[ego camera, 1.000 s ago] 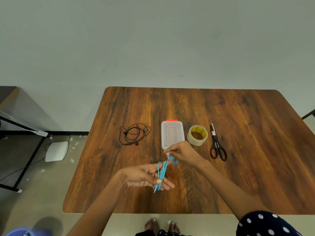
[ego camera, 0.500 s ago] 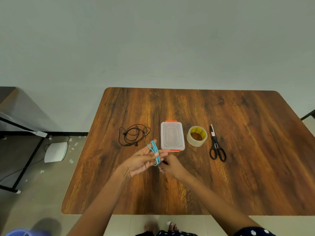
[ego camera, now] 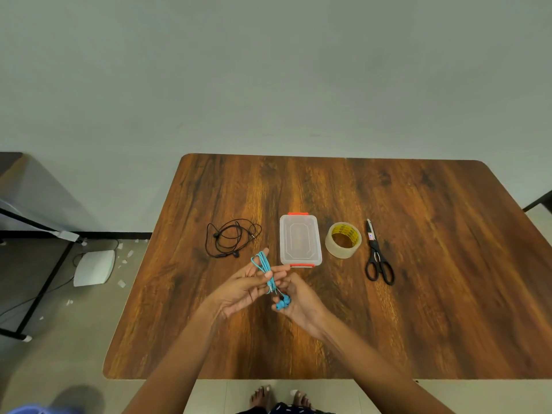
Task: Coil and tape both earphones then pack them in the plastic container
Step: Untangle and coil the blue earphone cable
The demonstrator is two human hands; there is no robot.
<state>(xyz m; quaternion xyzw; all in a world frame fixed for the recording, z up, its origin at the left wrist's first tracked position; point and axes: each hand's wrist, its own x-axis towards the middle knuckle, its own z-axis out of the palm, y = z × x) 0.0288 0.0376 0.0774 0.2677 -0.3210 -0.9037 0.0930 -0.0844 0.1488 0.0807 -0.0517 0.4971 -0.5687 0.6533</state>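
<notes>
**Blue earphones held over the bench**

The left hand (ego camera: 243, 289) was raised above the near middle of the bench (ego camera: 433, 294), palm up, with the blue earphones (ego camera: 264, 268) looped around its fingers and pinned under the thumb. The right hand (ego camera: 300, 300) sat just beside it, fingers curled around the two blue earbuds at the cord's end. Farther back on the bench, the black earphones (ego camera: 231, 239) lay in a loose tangle to the left. The plastic container (ego camera: 300, 240), lid on and with orange clips, stood right of them. Next came the roll of tape (ego camera: 343, 240), then the scissors (ego camera: 378, 258), closed, handles toward the near side.
</notes>
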